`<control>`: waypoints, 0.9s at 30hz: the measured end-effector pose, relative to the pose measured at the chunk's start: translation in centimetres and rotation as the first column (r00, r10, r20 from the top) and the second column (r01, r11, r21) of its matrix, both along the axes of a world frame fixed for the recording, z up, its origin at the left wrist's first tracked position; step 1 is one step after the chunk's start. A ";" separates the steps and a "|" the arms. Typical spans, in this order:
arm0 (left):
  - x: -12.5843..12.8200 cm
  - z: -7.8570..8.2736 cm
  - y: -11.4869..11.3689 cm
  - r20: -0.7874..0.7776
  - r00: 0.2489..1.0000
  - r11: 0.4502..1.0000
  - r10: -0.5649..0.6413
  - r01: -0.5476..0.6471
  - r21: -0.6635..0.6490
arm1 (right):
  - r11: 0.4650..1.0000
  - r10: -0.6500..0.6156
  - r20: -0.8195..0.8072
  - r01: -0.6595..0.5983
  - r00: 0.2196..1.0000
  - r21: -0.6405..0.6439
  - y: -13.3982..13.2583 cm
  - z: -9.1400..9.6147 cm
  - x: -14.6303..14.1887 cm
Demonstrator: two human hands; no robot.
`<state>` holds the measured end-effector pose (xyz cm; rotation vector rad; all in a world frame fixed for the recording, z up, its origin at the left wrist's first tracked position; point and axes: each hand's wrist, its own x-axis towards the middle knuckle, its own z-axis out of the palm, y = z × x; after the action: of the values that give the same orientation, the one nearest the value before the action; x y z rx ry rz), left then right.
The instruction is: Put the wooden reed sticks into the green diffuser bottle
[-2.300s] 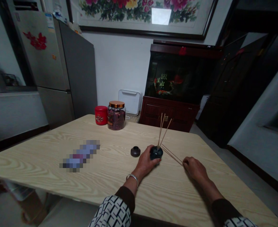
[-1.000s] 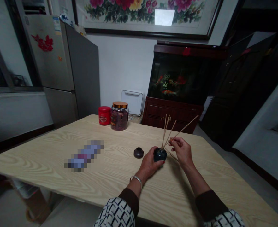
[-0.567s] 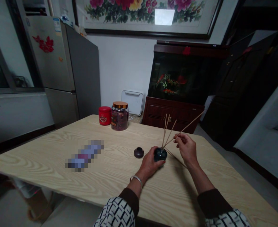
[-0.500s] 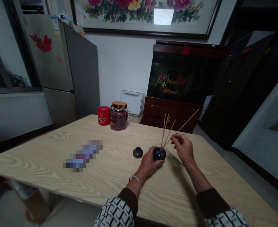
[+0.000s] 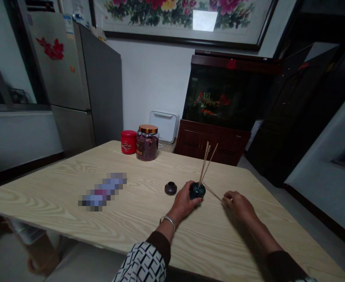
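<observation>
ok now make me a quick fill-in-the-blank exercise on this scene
The bottle is gripped by the person's ____ hand.
The sticks in the bottle point ____ rather than down.
The tub beside the jar is ____ in colour.
In the picture, the fish tank stands to the ____ of the fridge.

Missing words: left; up; red; right

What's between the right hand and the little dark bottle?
At least one thin stick stretches between the right hand and the bottle in the head view.
</observation>
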<state>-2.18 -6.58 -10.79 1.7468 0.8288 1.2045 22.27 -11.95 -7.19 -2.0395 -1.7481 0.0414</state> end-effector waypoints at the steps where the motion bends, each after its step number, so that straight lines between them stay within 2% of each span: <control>1: 0.0 0.1 -0.1 0.004 1.000 1.000 0.004 -0.004 -0.004 | 0.999 -0.022 0.103 0.027 0.994 -0.047 -0.7 -0.4 0.4; 4: -0.1 0.2 -0.2 0.008 1.000 1.000 0.006 -0.006 -0.004 | 0.993 -0.038 0.249 0.064 0.968 -0.097 -1.8 -1.4 0.6; 7: 0.0 0.1 -0.1 0.005 1.000 1.000 -0.002 0.002 0.007 | 0.988 -0.078 0.258 0.110 0.963 -0.112 -1.9 -1.5 0.2; 10: 0.2 -0.1 0.0 0.010 1.000 1.000 -0.002 0.002 0.010 | 0.985 -0.100 0.227 0.128 0.969 -0.113 -1.6 -0.9 0.3; 13: 0.2 -0.2 0.1 0.013 1.000 1.000 -0.002 0.002 0.012 | 0.990 -0.127 0.141 0.133 0.982 -0.041 -1.5 0.3 1.1; 15: 0.2 -0.2 0.1 0.015 1.000 1.000 -0.001 0.001 0.008 | 0.990 -0.131 -0.021 0.132 0.991 0.058 -1.4 1.3 1.5; 16: 0.2 -0.2 0.1 0.016 1.000 1.000 -0.001 0.001 0.006 | 0.984 -0.111 -0.154 0.130 0.982 0.119 -1.3 2.0 1.4; 17: 0.1 -0.2 0.1 0.013 1.000 1.000 -0.001 0.001 0.006 | 0.974 -0.069 -0.316 0.132 0.946 0.182 -1.1 2.7 1.1; 19: 0.2 -0.2 0.1 0.003 1.000 1.000 -0.002 0.002 0.010 | 0.946 0.056 -0.627 0.160 0.777 0.282 -0.7 4.1 -0.2; 21: 0.2 -0.3 0.2 -0.008 1.000 1.000 -0.004 0.004 0.027 | 0.918 0.174 -0.796 0.196 0.579 0.343 -0.2 5.3 -2.2; 22: 0.3 -0.3 0.3 -0.011 1.000 0.999 -0.003 0.004 0.037 | 0.905 0.220 -0.826 0.207 0.519 0.371 0.1 5.8 -3.3; 24: 0.3 -0.4 0.4 -0.011 1.000 0.998 -0.002 0.003 0.055 | 0.876 0.296 -0.828 0.210 0.477 0.434 0.8 6.4 -5.2; 27: 0.3 -0.5 0.4 -0.005 1.000 0.998 0.004 -0.003 0.068 | 0.835 0.375 -0.787 0.190 0.489 0.516 1.8 6.6 -6.8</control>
<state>-1.91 -6.20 -11.28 1.8041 0.8028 1.2438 15.42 -10.16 -0.55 -1.1015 -0.9984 0.4836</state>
